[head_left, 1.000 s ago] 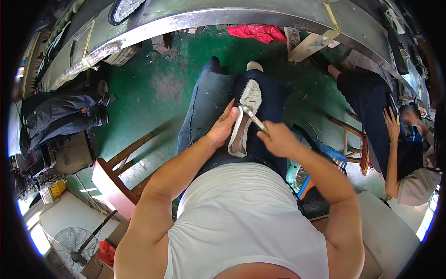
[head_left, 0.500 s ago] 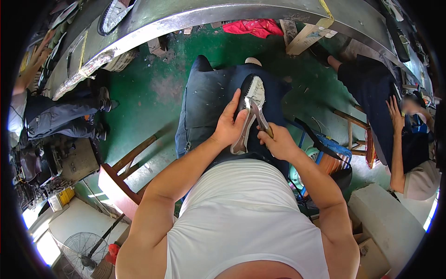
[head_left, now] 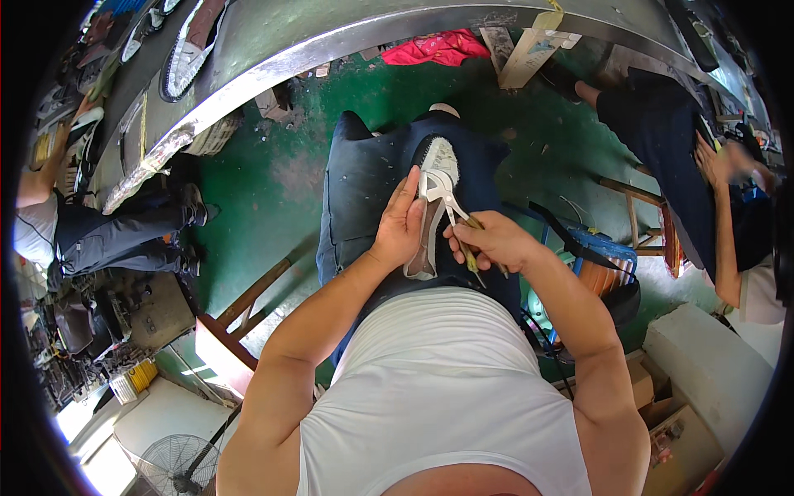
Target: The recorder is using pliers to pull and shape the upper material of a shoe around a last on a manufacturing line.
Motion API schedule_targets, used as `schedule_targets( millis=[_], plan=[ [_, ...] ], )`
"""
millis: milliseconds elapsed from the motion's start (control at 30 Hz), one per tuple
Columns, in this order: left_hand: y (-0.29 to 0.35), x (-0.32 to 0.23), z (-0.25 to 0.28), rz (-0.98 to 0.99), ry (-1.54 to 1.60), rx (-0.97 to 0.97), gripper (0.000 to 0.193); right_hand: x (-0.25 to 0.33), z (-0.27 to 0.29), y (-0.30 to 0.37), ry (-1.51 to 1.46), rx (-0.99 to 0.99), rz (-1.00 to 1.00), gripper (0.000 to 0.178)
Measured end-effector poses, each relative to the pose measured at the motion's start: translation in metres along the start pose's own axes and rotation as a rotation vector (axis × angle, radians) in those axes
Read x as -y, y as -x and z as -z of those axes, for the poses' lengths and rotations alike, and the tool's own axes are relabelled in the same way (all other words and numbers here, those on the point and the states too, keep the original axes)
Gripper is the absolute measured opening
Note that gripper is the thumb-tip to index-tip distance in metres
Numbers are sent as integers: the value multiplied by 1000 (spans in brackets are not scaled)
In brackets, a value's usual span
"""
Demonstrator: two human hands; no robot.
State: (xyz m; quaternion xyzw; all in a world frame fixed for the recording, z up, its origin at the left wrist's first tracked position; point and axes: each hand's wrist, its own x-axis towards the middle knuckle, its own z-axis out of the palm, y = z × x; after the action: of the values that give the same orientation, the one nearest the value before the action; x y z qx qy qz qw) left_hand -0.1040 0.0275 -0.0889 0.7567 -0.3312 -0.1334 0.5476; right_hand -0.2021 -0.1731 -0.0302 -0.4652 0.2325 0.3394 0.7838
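A dark shoe upper with a pale, rough underside (head_left: 441,157) lies sole up across my lap, its toe pointing away from me. My left hand (head_left: 399,230) grips its left side, fingers along the edge and thumb on the inner side. Metal lasting pincers (head_left: 447,197) are in my right hand (head_left: 495,238), their jaws spread over the middle of the shoe. Whether the jaws touch the upper cannot be told. The two handles stand apart, partly covered by my fingers. Under the shoe is a dark blue apron (head_left: 360,182) over my knees.
A long metal workbench (head_left: 331,35) crosses ahead, with another shoe (head_left: 188,54) on its left part. Red cloth (head_left: 438,48) lies beneath it. Wooden stools (head_left: 231,331) stand on both sides. Co-workers sit at left and right (head_left: 724,223). A fan (head_left: 178,463) is behind left.
The pincers have turned, and their jaws and handles have spread wider. My right hand has shifted slightly to the right, while the left still holds the shoe. The whole view has swung a little.
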Motion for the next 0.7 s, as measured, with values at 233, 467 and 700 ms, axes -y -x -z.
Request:
schedule_targets(
  millis=[233, 467, 700],
  plan=[
    [-1, 5, 2, -16, -15, 15, 55, -20, -31, -5, 597, -381, 233, 22],
    [0, 7, 0, 58, 50, 23, 53, 15, 19, 5, -103, 250, -22, 40],
    [-3, 5, 1, 63, 55, 23, 52, -25, -14, -10, 315, -232, 241, 23]
  ],
)
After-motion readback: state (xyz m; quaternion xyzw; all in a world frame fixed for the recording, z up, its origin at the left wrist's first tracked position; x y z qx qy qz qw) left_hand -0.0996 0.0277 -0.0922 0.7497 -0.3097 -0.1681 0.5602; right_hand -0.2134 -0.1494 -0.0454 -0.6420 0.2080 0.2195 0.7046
